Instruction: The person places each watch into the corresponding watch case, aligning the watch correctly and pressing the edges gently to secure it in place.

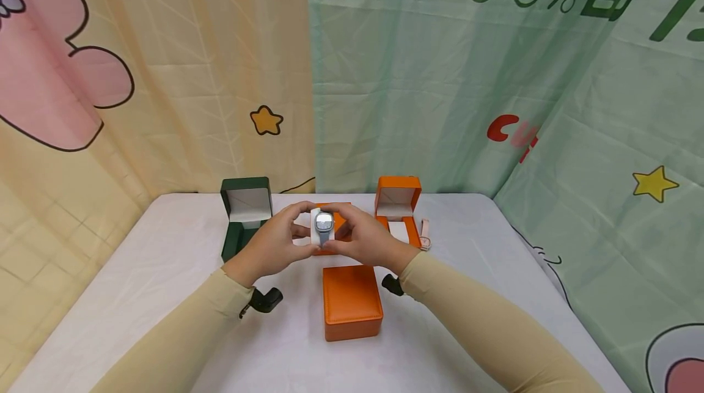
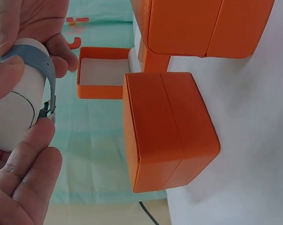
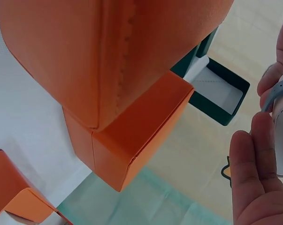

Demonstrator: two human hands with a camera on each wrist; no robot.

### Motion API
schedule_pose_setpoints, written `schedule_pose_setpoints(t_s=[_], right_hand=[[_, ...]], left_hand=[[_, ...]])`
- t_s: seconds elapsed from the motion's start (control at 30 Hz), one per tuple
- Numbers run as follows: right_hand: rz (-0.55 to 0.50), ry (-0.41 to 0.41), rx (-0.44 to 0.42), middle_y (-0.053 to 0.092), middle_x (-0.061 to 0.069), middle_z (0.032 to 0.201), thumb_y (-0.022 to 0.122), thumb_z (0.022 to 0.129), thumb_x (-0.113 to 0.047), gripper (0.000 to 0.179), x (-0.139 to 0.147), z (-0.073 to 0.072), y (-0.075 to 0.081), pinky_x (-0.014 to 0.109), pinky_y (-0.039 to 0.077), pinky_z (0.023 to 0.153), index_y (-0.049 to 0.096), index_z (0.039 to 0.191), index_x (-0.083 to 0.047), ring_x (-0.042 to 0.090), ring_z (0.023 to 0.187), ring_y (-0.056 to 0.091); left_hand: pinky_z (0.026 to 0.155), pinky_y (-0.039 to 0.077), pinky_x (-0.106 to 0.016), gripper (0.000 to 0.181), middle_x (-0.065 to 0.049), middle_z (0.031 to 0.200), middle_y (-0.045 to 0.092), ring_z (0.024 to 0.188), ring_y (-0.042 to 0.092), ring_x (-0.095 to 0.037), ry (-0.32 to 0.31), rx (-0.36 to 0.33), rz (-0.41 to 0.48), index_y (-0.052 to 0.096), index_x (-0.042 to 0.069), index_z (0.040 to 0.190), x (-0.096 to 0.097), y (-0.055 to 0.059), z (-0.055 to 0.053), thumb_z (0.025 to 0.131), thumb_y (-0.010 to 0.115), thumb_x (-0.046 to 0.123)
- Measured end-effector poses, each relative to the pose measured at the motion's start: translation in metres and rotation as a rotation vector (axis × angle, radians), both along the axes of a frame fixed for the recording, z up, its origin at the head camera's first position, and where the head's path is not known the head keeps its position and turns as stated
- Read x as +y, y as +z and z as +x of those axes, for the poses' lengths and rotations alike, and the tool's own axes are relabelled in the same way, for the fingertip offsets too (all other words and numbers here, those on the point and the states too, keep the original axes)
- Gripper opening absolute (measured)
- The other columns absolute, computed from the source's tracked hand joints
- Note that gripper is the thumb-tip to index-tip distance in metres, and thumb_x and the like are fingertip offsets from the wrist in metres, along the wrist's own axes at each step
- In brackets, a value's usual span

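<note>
A watch (image 1: 324, 222) with a blue-grey strap and silvery face is wrapped around a white cushion (image 2: 7, 119). Both hands hold it up above the table, one from each side. The left hand (image 1: 275, 245) grips its left side between fingers and thumb. From the right, the right hand (image 1: 370, 240) pinches it the same way, fingertips over the top and thumb below. In the left wrist view the strap's buckle (image 2: 47, 110) shows by a fingertip. Behind the hands, an orange box (image 1: 342, 213) is partly hidden.
A closed orange box (image 1: 352, 295) stands nearest on the white tablecloth (image 1: 440, 332). Back left is an open green box (image 1: 246, 184). Back right, an open orange box (image 1: 398, 183) contains a white cushion (image 1: 398, 231), with a pink-strapped watch (image 1: 425, 235) beside it.
</note>
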State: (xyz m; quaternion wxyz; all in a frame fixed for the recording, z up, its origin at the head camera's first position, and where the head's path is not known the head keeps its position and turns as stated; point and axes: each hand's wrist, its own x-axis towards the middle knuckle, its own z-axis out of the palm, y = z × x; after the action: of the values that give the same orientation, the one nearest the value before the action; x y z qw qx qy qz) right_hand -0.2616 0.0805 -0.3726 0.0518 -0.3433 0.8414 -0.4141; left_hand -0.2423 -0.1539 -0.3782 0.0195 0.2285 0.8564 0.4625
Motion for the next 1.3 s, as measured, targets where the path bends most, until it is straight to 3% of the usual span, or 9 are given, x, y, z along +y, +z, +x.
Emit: schedule_pose_setpoints(t_s=[0.17, 0.4, 0.67, 0.87, 1.0, 1.1, 1.3], right_hand=[[0.035, 0.014, 0.001, 0.055, 0.005, 0.146, 0.08, 0.095, -0.018, 0.076, -0.001, -0.001, 0.001, 0.026, 0.062, 0.086, 0.041, 0.16, -0.021, 0.01, 0.09, 0.073], [0.14, 0.004, 0.033, 0.064, 0.004, 0.135, 0.081, 0.095, -0.024, 0.087, -0.007, -0.001, 0.007, 0.025, 0.061, 0.089, 0.031, 0.166, -0.018, 0.009, 0.098, 0.074], [0.312, -0.053, 0.115, 0.06, 0.001, 0.151, 0.081, 0.094, -0.034, 0.09, -0.021, 0.0, 0.016, 0.028, 0.061, 0.091, 0.03, 0.167, -0.017, 0.014, 0.104, 0.071], [0.441, -0.082, 0.153, 0.056, 0.004, 0.156, 0.079, 0.095, -0.042, 0.091, -0.037, 0.0, 0.022, 0.03, 0.061, 0.094, 0.031, 0.166, -0.013, 0.018, 0.108, 0.071], [0.498, -0.081, 0.189, 0.059, 0.004, 0.153, 0.078, 0.095, -0.043, 0.087, -0.05, -0.002, 0.024, 0.033, 0.058, 0.104, 0.036, 0.164, -0.011, 0.02, 0.12, 0.068], [0.547, -0.082, 0.21, 0.06, 0.004, 0.152, 0.078, 0.094, -0.045, 0.087, -0.06, -0.005, 0.025, 0.034, 0.053, 0.112, 0.038, 0.163, -0.011, 0.019, 0.129, 0.064], [0.624, -0.1, 0.183, 0.056, 0.001, 0.156, 0.077, 0.094, -0.049, 0.09, -0.084, -0.009, 0.023, 0.034, 0.051, 0.114, 0.034, 0.165, -0.015, 0.016, 0.133, 0.061]], left_hand=[[0.088, 0.064, -0.033, 0.078, -0.01, 0.159, 0.047, 0.117, 0.073, -0.026, -0.004, -0.002, -0.007, 0.041, 0.013, 0.156, -0.006, -0.001, 0.0, 0.09, 0.083, 0.01], [0.089, 0.064, -0.036, 0.077, -0.011, 0.156, 0.049, 0.119, 0.073, -0.028, 0.007, 0.022, -0.036, 0.041, 0.014, 0.156, -0.016, 0.0, 0.002, 0.091, 0.083, 0.013], [0.085, 0.065, -0.036, 0.08, -0.014, 0.153, 0.053, 0.11, 0.075, -0.025, 0.059, 0.046, -0.098, 0.042, 0.013, 0.157, -0.029, 0.003, 0.004, 0.089, 0.085, 0.016], [0.075, 0.064, -0.03, 0.082, -0.015, 0.131, 0.068, 0.103, 0.076, -0.023, 0.084, 0.046, -0.13, 0.041, 0.013, 0.158, -0.043, 0.002, 0.003, 0.089, 0.086, 0.017], [0.069, 0.061, -0.028, 0.081, -0.013, 0.113, 0.076, 0.099, 0.076, -0.021, 0.092, 0.042, -0.145, 0.04, 0.012, 0.157, -0.053, 0.0, 0.004, 0.09, 0.085, 0.017], [0.07, 0.06, -0.028, 0.081, -0.008, 0.104, 0.078, 0.095, 0.076, -0.018, 0.087, 0.032, -0.158, 0.04, 0.011, 0.157, -0.061, 0.0, 0.004, 0.09, 0.084, 0.018], [0.073, 0.059, -0.03, 0.081, -0.006, 0.096, 0.079, 0.092, 0.077, -0.017, 0.089, 0.021, -0.174, 0.038, 0.008, 0.158, -0.078, 0.001, 0.004, 0.091, 0.083, 0.015]])
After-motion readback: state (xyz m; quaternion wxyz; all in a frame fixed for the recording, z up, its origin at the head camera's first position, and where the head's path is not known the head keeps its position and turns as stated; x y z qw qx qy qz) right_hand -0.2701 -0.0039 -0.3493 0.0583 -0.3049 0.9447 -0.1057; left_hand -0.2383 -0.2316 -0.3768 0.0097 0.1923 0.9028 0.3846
